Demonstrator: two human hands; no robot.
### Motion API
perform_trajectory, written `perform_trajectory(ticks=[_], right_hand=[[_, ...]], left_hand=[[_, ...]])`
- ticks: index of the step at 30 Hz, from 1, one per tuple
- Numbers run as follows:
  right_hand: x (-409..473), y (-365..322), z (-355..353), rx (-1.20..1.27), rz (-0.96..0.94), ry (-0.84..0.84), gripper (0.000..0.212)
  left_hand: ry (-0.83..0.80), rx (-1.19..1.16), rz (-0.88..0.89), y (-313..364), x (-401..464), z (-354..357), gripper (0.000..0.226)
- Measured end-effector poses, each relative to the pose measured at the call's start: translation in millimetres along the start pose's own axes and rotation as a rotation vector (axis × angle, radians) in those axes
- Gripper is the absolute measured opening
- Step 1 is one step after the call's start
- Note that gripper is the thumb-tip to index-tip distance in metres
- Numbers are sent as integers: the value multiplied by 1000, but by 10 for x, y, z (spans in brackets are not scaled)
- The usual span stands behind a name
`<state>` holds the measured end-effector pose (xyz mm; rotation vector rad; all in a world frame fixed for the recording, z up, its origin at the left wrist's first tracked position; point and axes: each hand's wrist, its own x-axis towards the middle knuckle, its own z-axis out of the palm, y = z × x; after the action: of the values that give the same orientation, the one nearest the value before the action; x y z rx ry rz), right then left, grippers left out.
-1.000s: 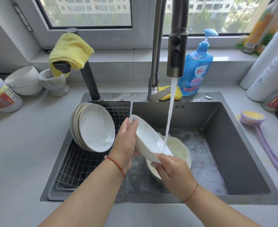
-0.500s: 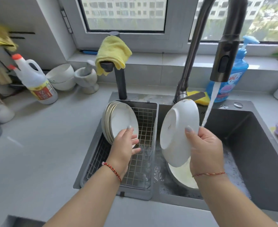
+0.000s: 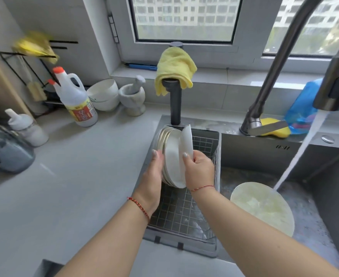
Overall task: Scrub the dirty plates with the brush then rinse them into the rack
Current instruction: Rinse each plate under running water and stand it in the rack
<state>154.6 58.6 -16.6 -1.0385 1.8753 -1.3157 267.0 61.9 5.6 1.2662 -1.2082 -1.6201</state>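
Right hand [image 3: 199, 168] is gripping a rinsed plate [image 3: 186, 145], seating it against racked plates [image 3: 169, 154] that left hand [image 3: 154, 172] is steadying in rack [image 3: 184, 212]; soapy plate [image 3: 262, 206] is awaiting rinse in sink

Rack [image 3: 184, 212] in the sink's left part, plates [image 3: 169, 156] stacked upright at its back, one plate [image 3: 262, 206] lying in the basin right of it, bottle [image 3: 78, 102] and bowls [image 3: 104, 94] on the bench [image 3: 64, 186] behind left.
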Motion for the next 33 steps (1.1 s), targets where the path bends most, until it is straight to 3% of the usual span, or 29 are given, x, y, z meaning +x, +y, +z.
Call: perform_trajectory(ticks=[2,10,22,28,33], right_hand=[[35,21,137,-58,21,2,41],[76,105,491,-214,43,10,43],[201,93,708,-187,80,-115,42],[225,104,651,-114,69,-184,37],[185,88,402,-74,56,-211,37]], left_hand=[[-29,-30,-57,-1,36,-69,68],[-45,-115,-116,-31,155,-223,87],[-42,-107,-118,-141,242,-340,91],[-18,-25,-79,-197,240,-316,84],[162,59,6,-185,200,-119,49]])
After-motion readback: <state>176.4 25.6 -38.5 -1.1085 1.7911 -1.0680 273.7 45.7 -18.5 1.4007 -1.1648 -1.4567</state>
